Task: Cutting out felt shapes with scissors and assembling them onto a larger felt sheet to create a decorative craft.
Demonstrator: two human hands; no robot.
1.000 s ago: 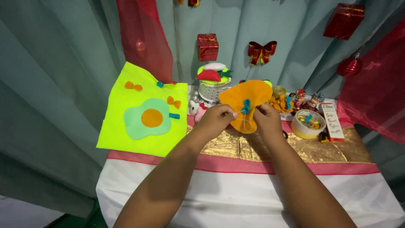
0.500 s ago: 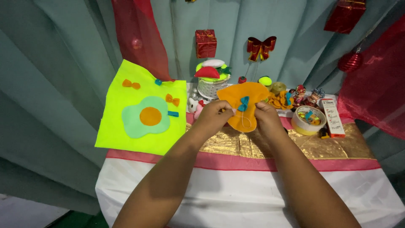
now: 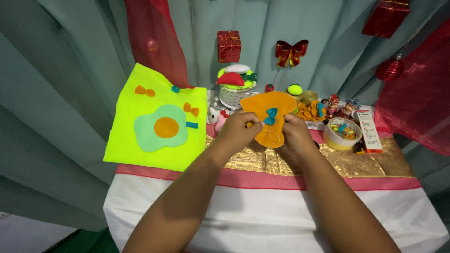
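My left hand & right hand both pinch the orange felt cutout w/ small blue bow, held above the gold-covered surface.

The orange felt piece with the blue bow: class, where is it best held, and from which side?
Grip the orange felt piece at its two side edges, level with the blue bow, coming from below as the left hand and right hand do. It is thin and floppy, so two pinches probably keep it flat.

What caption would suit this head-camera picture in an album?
Both hands, left hand and right hand, hold an orange felt piece bearing a small blue bow above a gold-covered table.
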